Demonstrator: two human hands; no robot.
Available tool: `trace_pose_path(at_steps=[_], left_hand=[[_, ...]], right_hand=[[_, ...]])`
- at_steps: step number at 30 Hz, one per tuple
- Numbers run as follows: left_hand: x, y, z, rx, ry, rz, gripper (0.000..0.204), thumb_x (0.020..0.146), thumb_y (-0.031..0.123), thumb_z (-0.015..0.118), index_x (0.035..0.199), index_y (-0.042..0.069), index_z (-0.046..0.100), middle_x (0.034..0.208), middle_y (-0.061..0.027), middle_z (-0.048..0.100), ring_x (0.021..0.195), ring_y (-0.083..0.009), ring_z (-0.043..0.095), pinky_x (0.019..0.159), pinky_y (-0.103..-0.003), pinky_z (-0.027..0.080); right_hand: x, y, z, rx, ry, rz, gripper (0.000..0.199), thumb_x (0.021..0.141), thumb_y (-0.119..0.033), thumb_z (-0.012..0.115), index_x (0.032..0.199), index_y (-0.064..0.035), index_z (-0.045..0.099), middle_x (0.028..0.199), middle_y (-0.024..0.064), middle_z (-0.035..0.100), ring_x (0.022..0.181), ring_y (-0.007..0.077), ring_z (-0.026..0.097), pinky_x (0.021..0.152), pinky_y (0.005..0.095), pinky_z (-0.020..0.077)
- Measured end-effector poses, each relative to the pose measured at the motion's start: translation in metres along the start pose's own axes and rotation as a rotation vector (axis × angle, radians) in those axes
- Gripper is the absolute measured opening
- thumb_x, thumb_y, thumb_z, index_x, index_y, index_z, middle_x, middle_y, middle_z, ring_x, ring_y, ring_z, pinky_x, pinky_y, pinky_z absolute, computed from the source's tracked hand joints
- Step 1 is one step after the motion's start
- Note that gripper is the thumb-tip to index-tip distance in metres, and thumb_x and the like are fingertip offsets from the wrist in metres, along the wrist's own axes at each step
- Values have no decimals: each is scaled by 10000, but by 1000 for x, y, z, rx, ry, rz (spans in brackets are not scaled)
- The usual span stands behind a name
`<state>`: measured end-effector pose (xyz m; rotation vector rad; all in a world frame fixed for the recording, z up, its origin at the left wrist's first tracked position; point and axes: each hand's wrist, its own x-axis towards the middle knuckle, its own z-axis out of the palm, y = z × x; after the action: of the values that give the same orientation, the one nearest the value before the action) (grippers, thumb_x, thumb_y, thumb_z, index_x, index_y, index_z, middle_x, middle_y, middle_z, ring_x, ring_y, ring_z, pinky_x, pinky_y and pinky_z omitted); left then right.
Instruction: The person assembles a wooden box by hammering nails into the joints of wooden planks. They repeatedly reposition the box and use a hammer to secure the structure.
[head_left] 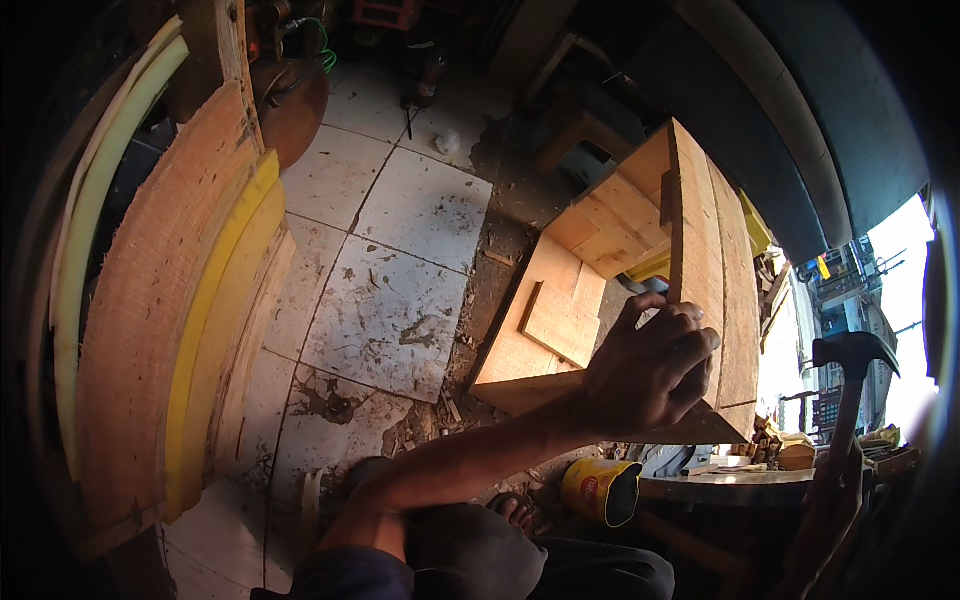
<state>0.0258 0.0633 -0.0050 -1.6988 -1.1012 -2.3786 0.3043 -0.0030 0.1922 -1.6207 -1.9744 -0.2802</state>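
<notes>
Head view shows the left hand closed over the top edge of a wooden box, open-sided, standing on the tiled floor. To the right of the box a hammer is raised; the right hand is hidden, so its grip cannot be told. One box, one hammer, one yellow can below the box. Rough planks look stiff and fairly heavy; the thick edge seems the best hold.
</notes>
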Motion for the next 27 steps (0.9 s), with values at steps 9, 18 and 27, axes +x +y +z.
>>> trace_pose_path(at_steps=[9,18,27], left_hand=[[-7,-4,4,-37,-30,-182,240,867,175,654,1046,17,672,1427,-333,451,1319,-491,493,1010,-557,461],[-4,-12,-4,-81,-209,-125,251,860,237,709,956,7,674,1302,-256,618,905,-320,725,787,-401,575],[-1,-11,-3,-89,-197,-150,233,850,192,696,974,-5,677,1224,-230,656,668,-272,735,582,-356,604]], right_hand=[[3,-31,3,-211,71,-143,398,1046,-161,593,1419,-23,569,1048,65,649,848,125,576,716,286,452],[0,-38,6,-357,54,-222,385,1037,-141,595,1395,-3,570,1143,142,657,1003,218,609,876,368,482],[-16,-9,7,-271,74,-43,341,1035,-158,600,1343,-12,599,1035,85,628,928,180,602,798,334,481]])
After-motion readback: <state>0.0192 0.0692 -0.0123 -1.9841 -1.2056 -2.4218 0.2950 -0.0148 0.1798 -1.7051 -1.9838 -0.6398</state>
